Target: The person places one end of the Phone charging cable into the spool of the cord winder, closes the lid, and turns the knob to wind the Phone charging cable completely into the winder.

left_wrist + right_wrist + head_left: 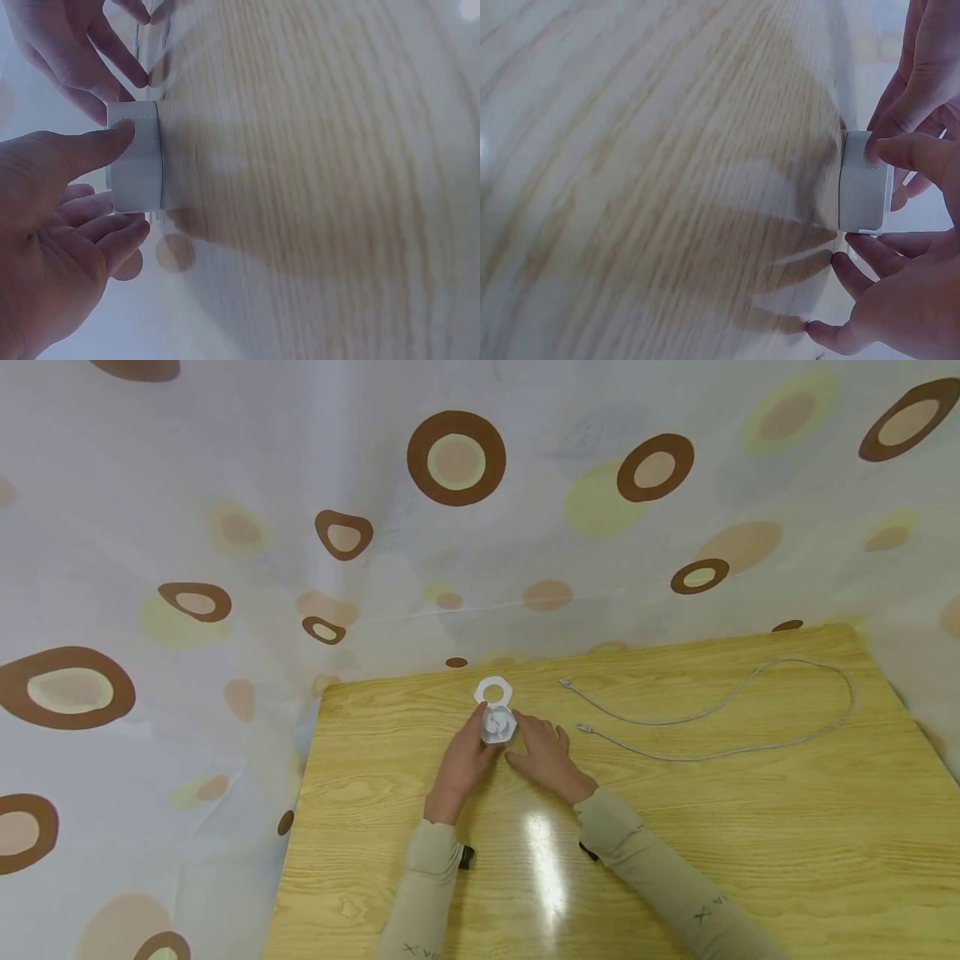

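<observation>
A small white hexagonal box (498,725) stands on the table, with its ring-shaped lid (492,688) tipped back on the far side. Something white lies inside it, too small to make out. My left hand (462,760) grips the box from the left; in the left wrist view the thumb (112,144) lies on the box's near wall (139,176). To the right is my right hand (551,756), its fingers loosely spread and the nearest fingertip (859,246) at the box's side. Its other fingertips are low by the table.
A thin pale cable (697,758) lies in a long loop on the right of the table, both plugs toward my hands. Behind and at the left hangs a spotted sheet (525,552). The wooden table (375,827) has its left edge close to my left arm.
</observation>
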